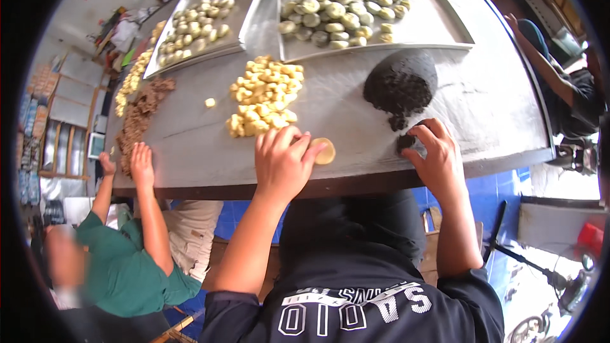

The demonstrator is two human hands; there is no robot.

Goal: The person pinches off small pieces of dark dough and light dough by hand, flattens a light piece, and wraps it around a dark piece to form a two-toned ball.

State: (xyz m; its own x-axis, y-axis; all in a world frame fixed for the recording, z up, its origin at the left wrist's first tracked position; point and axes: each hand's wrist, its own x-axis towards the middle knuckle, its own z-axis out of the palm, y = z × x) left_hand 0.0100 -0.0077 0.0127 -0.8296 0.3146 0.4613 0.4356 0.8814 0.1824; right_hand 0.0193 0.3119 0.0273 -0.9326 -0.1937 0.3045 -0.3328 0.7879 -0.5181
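Note:
My left hand (pixel 279 159) is at the table's near edge, its thumb and fingers closed on a small flat round of pale dough (pixel 325 151). To the right, my right hand (pixel 440 160) pinches a small lump of black paste (pixel 405 143) between thumb and fingers. Just beyond that hand sits a large dark mound of the same paste (pixel 400 82), its near side broken and crumbly. A heap of small yellow dough pieces (pixel 265 98) lies beyond my left hand. One loose dough piece (pixel 210 103) rests left of the heap.
Two metal trays, a large one (pixel 438 41) and a smaller one (pixel 238 32), hold pale filled balls at the far side. Brown crumbly filling (pixel 145 109) lies at the left, beside a co-worker in a green shirt (pixel 127 267). Another person (pixel 572 95) is at the right.

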